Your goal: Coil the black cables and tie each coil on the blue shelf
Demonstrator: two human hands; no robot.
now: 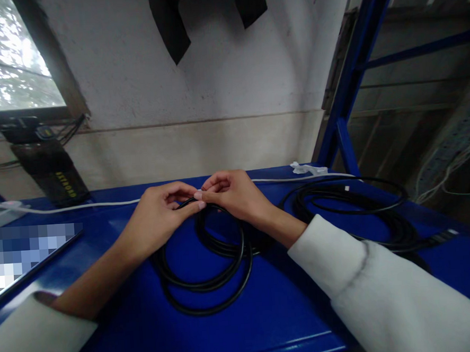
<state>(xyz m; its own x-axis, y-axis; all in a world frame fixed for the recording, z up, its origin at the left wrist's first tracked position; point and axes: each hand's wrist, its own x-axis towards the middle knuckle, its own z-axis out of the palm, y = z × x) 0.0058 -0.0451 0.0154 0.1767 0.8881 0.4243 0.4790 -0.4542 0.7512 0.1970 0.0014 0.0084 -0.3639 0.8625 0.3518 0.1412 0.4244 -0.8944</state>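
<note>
Pinching the black cable [204, 290] at the frame's centre, our left hand [156, 218] and right hand [238, 194] meet at the fingertips, likely to hold its loops gathered over the blue table [278, 306].

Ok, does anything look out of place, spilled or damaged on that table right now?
One thing: a crumpled, pale, plastic-looking scrap at the back of the table, resembling stray wrapping. Nothing looks spilled, and I see no damage on the black cable in the left hand and right hand, though part of it is hidden.
</note>
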